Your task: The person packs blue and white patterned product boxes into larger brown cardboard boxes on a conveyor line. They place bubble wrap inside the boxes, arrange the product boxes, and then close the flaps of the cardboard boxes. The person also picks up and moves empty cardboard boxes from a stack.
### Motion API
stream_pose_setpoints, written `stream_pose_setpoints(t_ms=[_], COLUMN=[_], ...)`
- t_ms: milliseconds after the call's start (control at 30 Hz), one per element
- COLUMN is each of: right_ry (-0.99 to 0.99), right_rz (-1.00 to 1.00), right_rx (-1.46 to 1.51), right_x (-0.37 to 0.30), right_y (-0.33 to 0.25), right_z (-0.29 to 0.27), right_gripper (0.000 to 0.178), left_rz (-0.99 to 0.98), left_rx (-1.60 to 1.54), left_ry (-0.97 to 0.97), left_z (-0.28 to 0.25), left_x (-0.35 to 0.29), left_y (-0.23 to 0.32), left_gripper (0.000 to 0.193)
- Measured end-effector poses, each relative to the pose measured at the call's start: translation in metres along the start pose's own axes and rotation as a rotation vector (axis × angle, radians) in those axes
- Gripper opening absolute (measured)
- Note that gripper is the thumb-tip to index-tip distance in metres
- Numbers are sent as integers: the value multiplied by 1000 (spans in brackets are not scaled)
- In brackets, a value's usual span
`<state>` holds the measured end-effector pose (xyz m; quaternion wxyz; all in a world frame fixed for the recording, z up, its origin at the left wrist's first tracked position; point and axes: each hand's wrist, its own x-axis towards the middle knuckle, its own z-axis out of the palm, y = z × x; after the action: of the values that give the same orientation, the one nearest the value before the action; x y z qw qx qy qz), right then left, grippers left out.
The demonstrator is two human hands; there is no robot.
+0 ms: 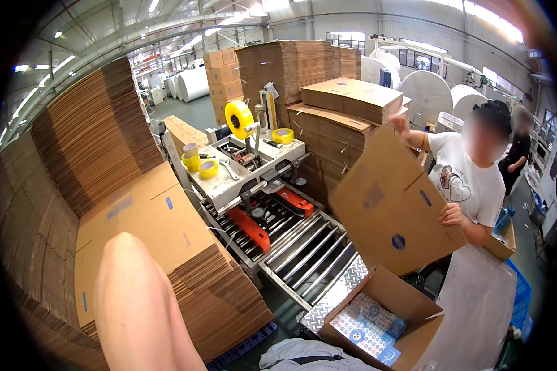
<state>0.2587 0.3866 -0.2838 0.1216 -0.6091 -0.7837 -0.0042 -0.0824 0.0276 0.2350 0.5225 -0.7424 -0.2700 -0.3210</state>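
My bare, bent arm rises from the lower edge on the left, in front of a stack of flat cardboard cartons. Neither of my hands shows; both are out of the picture. Close to my body, right of the middle, stands an open cardboard box. Inside it lie blue-and-white printed packs. Beyond that box, a co-worker in a white T-shirt holds up a flattened brown carton, one hand at its top corner and one at its right edge.
A roller conveyor leads to a carton-taping machine carrying a yellow tape roll. Tall carton stacks rise at the left and behind the machine. Big white paper rolls and another person are farther back.
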Motion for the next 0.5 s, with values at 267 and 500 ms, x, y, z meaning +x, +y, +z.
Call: stream_pose_setpoints(t_ms=[267,500], right_ry=[66,144], right_rz=[48,90], right_rx=[13,64], right_x=[5,-2], right_y=[-17,1], right_z=[-13,10], right_gripper=[66,68], left_rz=[74,170], left_rx=[-36,-44], left_ry=[52,83], left_z=[3,2], left_x=[-9,-9], left_y=[-7,-8], left_gripper=[21,22])
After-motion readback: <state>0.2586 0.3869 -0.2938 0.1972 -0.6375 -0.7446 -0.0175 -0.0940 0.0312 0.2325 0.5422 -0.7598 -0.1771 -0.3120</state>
